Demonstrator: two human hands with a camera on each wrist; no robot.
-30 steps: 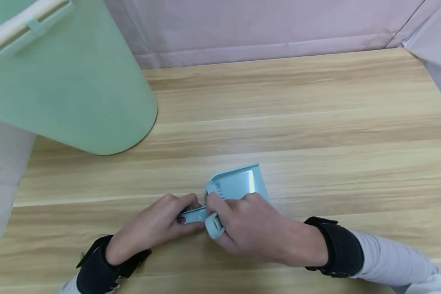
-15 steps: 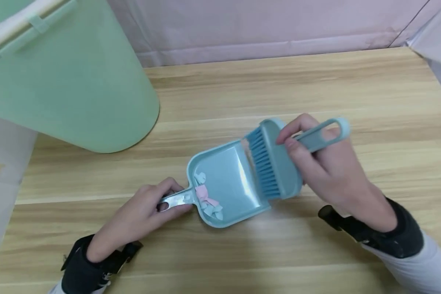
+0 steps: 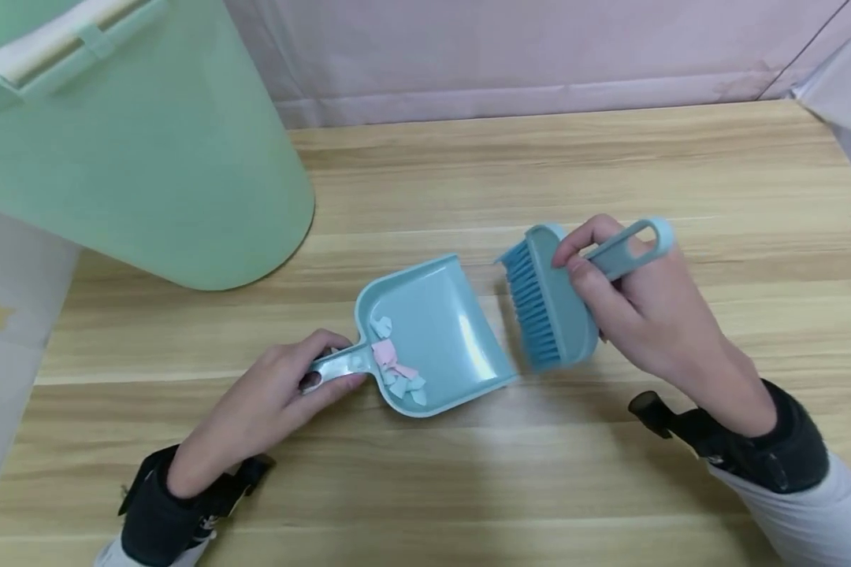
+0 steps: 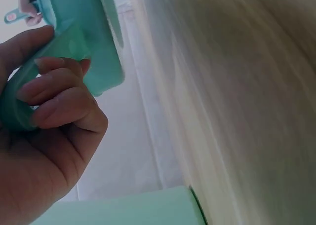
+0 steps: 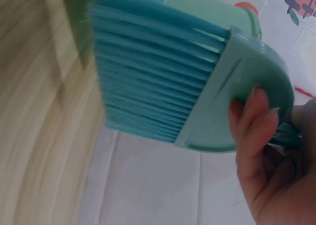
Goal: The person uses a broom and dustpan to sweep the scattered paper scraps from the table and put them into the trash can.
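Gripping the dustpan handle, the left hand is resting mid-table; the right hand is clasping the brush just beside its open lip, green bin standing back-left.

Head view: bright, even, diffuse light; soft shadows lie under both hands on the table. A white glare streak marks the dustpan floor. Straight edges bow slightly near the frame borders. Both wrist views are soft: the table smears with motion blur, and the brush bristles are blurred.
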